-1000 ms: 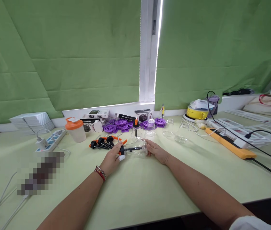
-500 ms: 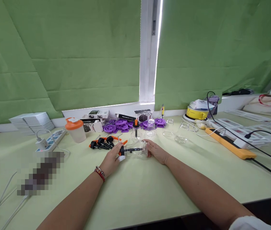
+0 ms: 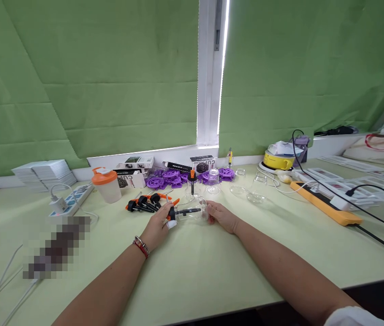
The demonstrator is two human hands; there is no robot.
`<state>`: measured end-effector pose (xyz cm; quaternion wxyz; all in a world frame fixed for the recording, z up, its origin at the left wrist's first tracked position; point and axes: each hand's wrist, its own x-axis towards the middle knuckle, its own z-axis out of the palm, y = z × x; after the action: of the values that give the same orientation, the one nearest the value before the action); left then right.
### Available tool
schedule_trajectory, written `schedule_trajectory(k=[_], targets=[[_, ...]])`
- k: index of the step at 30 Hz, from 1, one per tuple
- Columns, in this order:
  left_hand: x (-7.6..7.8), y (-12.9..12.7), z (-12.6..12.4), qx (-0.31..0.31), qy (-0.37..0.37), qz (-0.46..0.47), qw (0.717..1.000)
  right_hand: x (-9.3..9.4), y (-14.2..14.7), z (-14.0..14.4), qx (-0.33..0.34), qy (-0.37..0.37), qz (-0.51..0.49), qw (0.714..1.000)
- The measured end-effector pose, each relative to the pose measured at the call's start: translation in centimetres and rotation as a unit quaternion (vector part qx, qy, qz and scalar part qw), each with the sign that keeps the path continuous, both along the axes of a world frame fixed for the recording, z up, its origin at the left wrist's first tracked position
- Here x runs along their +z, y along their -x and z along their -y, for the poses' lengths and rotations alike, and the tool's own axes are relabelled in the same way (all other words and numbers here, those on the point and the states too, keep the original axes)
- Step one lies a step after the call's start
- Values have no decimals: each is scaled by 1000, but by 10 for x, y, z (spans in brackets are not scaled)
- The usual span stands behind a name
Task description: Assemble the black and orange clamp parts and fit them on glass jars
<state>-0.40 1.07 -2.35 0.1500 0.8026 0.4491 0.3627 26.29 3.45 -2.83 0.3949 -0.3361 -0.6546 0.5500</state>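
While several black-and-orange droppers (image 3: 144, 203) lie loose to the left, the left hand (image 3: 157, 225) pinches a dropper cap (image 3: 172, 214) at the mouth of a clear glass bottle (image 3: 192, 211), which lies sideways on the table (image 3: 192, 271), its base gripped by the right hand (image 3: 221, 215). More empty glassware (image 3: 251, 192) waits beyond, so most work seems left.

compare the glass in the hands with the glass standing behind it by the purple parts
The held glass lies on its side between the left hand and right hand; the standing glass is upright and untouched. The held one has a black and orange piece fitted at its left end; the standing one shows none. The held one is nearer the camera, the other back by the purple parts. Both are clear and on the table.
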Motion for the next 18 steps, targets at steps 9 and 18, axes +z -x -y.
schedule_trajectory(k=[9,18], targets=[[-2,1,-2,-1,13,-4,1000,-1,-4,0,11,2,-40,999],[-1,1,0,4,11,-5,1000,-2,-1,-3,7,23,-32,999]])
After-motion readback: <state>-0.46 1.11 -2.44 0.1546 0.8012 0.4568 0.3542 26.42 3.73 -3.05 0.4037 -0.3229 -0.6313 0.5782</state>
